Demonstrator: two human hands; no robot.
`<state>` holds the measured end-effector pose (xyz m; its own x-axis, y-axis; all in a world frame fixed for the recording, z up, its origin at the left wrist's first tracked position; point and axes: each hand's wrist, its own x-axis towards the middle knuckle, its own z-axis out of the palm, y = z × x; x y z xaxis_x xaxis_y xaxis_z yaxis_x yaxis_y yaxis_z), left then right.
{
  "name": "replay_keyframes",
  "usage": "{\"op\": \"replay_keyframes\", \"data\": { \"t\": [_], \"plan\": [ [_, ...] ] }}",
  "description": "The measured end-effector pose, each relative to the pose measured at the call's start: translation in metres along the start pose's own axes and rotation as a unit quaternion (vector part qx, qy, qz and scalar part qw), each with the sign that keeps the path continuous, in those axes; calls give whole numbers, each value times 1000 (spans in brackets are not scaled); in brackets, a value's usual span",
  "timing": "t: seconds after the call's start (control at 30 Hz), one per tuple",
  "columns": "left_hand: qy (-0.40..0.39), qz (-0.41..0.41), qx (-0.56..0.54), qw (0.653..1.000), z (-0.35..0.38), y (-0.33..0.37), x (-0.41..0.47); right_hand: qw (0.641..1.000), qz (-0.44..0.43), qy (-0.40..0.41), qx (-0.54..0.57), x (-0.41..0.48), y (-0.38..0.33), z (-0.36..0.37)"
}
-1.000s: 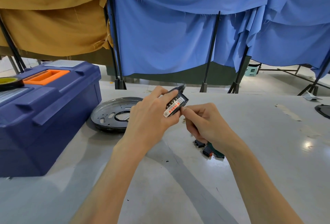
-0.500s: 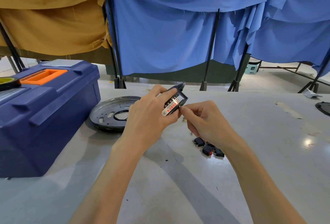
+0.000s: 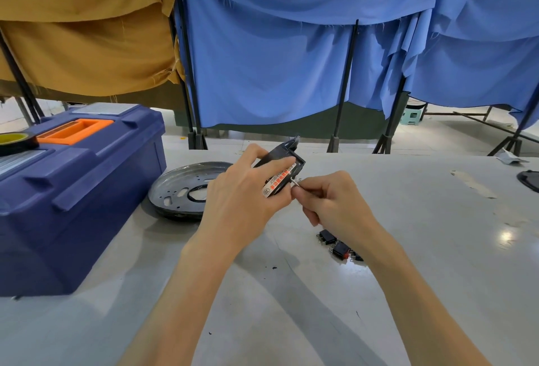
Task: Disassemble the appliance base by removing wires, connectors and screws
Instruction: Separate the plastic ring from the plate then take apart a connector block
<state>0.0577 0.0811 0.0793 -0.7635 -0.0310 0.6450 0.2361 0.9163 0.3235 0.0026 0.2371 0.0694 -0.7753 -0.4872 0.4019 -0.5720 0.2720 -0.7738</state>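
Note:
My left hand (image 3: 248,199) grips a small black appliance part (image 3: 284,161) with a white and red label, held above the grey table. My right hand (image 3: 332,205) is curled just to its right, and its fingertips pinch a tiny metal piece (image 3: 295,181) at the part's lower right corner. The far side of the part is hidden by my left fingers. A round grey metal base plate (image 3: 178,190) lies on the table behind my left hand.
A large blue toolbox (image 3: 73,190) with an orange handle stands at the left, a roll of tape (image 3: 14,142) on its lid. Small black switches (image 3: 335,244) lie by my right wrist. A dark object (image 3: 529,180) sits at the table's right edge. Cloth partitions hang beyond.
My right hand has drawn slightly away from the part, and a small metal piece now shows between its fingertips. My left hand keeps the same grip.

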Motion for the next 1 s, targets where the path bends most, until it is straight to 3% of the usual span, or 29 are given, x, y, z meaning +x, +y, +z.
{"op": "replay_keyframes", "data": {
  "t": [0.17, 0.6, 0.83, 1.0],
  "plan": [
    [6, -19, -10, 1000, -1, 2, 1, 999, -37, 27, -25, 1, 3, 8],
    [-10, -1, -95, 995, -1, -5, -4, 982, 3, -7, 190, 3, 19, 23],
    [-42, -12, -199, 979, -5, -9, -5, 996, -43, 20, 78, 3, 14, 19],
    [-45, -12, -207, 977, -5, -8, -4, 998, -56, 40, 1, 4, 13, 17]
  ]
}}
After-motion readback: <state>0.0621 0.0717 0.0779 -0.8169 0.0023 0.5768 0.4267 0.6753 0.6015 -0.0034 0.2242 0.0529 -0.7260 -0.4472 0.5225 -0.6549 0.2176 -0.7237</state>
